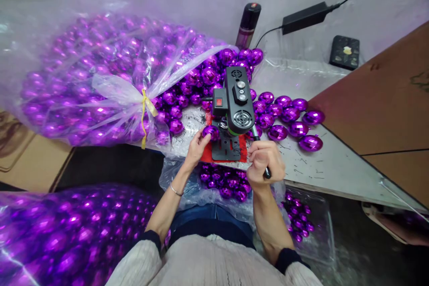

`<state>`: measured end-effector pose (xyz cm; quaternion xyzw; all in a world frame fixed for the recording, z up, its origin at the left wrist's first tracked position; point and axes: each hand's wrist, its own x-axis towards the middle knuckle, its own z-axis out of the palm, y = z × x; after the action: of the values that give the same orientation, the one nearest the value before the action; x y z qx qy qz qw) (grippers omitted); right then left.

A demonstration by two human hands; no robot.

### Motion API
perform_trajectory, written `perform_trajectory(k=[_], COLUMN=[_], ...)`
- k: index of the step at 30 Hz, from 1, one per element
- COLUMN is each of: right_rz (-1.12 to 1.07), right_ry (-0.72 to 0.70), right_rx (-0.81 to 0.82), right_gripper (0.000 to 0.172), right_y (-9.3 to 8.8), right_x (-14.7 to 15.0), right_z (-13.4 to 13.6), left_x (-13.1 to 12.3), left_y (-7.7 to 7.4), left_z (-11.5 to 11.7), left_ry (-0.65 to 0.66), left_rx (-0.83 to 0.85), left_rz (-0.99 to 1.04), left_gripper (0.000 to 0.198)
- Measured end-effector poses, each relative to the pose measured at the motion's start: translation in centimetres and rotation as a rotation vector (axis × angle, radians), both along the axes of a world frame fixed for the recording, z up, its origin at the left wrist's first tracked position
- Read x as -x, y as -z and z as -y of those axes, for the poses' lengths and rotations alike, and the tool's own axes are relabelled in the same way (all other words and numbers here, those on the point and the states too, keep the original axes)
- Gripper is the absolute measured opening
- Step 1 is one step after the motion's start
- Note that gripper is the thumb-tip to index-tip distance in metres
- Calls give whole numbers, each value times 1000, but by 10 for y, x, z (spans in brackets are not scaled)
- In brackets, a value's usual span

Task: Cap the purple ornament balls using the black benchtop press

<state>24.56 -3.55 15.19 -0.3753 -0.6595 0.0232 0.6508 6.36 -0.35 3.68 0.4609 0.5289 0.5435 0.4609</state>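
Just left of a black hand-lever machine (240,103), my left hand (197,147) holds a shiny purple faceted ball (211,132) between thumb and fingers. My right hand (266,163) is wrapped round the black-gripped lever (256,133) on the machine's right side. The machine has round vents, silver buttons and a red switch (219,102). Its slotted base plate (225,151) stands on a red mat (244,149). What lies under the machine's head is mostly hidden. Loose purple balls (277,132) lie to the right of it on the table.
A clear bag of purple balls (100,76), tied with yellow ribbon (144,116), fills the table's left. Behind stand a dark bottle (248,24) and a power adapter (304,18) with its cable. Cardboard (375,107) leans at right. More balls (231,183) sit in plastic at my lap.
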Motion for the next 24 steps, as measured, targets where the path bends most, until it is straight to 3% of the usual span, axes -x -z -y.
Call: perform_trajectory(k=[3,9,16,24], right_rz=[9,-18,6,0], right_ry=[3,4,7,8], right_rx=[4,1,13,17], right_gripper=[31,32,30,31], right_y=[0,-5,-10,-6], right_x=[0,3,2,2], right_z=[0,-1,-1,1], left_x=[7,-1,-11,-13], left_y=[2,-1,-4,-13], left_z=[-2,2,2,-4], left_ry=[28,82,108,170], left_rx=[9,-3,-117,-307], left_rz=[82,12,-341,-574], left_gripper=[63,70,65,62])
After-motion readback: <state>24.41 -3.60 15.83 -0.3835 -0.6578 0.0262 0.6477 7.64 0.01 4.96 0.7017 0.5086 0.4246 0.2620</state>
